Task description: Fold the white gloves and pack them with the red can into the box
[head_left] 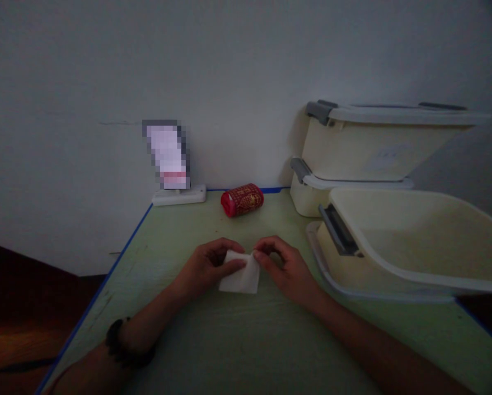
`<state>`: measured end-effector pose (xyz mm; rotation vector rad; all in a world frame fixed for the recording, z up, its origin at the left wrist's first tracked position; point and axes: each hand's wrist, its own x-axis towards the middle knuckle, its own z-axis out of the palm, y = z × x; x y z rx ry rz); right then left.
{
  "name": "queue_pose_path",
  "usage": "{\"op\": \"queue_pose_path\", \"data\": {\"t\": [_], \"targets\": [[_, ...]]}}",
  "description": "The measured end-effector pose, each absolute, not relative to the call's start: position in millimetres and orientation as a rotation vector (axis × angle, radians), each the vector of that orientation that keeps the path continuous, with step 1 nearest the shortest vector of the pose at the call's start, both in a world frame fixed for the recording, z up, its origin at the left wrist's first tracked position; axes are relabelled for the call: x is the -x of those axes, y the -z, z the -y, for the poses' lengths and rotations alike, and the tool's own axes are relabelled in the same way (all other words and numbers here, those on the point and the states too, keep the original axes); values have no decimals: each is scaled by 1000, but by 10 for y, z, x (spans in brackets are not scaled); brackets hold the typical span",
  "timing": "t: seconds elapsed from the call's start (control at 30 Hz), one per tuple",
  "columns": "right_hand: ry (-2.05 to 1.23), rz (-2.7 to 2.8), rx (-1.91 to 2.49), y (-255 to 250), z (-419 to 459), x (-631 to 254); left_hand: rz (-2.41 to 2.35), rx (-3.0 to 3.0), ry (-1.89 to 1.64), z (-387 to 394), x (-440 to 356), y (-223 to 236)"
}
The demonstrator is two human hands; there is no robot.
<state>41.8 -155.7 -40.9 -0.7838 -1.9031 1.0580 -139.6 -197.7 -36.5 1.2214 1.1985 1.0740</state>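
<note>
Centrally, both forearms reached in from the near edge over the green tabletop (180, 225), a dark beaded bracelet (128, 345) on the left wrist. Left hand (207, 267): thumb over the white sheet (241, 277), grip closed on its left side. Right hand (285, 266): fingertips pinched on its upper right corner. Sheet hung between the two, lower part below the fingers. Red patterned roll (242, 200) lay beyond, near the wall.

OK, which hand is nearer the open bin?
Right: the right hand pinches the bin-side corner of the white sheet; the left hand holds its other side, farther from the open bin.
</note>
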Motion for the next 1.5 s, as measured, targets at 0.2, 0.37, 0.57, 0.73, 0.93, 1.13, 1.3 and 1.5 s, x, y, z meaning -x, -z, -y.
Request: {"op": "queue_pose_path", "data": {"t": [0.2, 0.37, 0.57, 0.73, 0.93, 1.13, 1.3, 1.5], "targets": [[-1076, 1913, 736, 424, 1550, -409, -1150, -1216, -1090, 1985, 1393, 362], [-977, 1995, 681, 385, 1556, -418, -1206, -1160, -1140, 1969, 1376, 332], [-1023, 2050, 723, 380, 1580, -428, -1179, -1121, -1167, 1966, 1367, 307], [-1206, 2019, 837, 404, 1598, -419, -1175, -1151, -1131, 1982, 1376, 330], [-1459, 1861, 855, 436, 1587, -404, -1170, -1166, -1149, 1977, 1377, 360], [-1411, 1703, 944, 442, 1553, -398, -1179, -1112, -1043, 1957, 1393, 340], [-1303, 1626, 996, 425, 1531, -412, -1178, -1152, -869, 1953, 1436, 312], [-1487, 1535, 877, 412, 1509, -398, -1127, -1143, -850, 1949, 1463, 324]]}}
